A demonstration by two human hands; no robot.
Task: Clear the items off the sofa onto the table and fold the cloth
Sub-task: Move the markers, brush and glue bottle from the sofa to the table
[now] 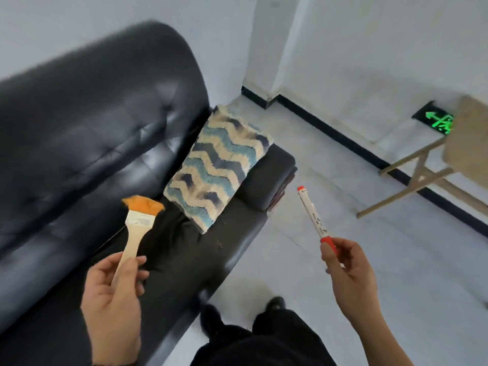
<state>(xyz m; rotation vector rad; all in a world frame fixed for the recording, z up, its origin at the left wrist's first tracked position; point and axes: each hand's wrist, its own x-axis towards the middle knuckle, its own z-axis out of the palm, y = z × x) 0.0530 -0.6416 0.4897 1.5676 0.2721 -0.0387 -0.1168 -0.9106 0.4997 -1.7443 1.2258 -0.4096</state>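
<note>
Dark trousers (264,344) and black shoes (274,303) fill the bottom of the frame as a person stands at the front edge of a black leather sofa (79,128), one item in each hand. Their left hand (113,294) grips the pale wooden handle of a paintbrush (134,233), its orange bristles pointing up and away over the seat. Their right hand (348,273) pinches the lower red end of a white marker pen (314,217), which tilts up and to the left above the grey floor (343,260).

Both items are held clear of the sofa. A fluffy cloth (216,167) with a blue-and-cream zigzag pattern lies at the far end of the seat, beyond and between the two hands, its long axis running away from the camera.

A wooden folding table (470,138), only partly in view, stands ahead and well to the right, in front of a green exit sign (438,120). The right hand is the nearer one to it, so setting the items down likely calls for a turn to the right, marker pen first.
</note>
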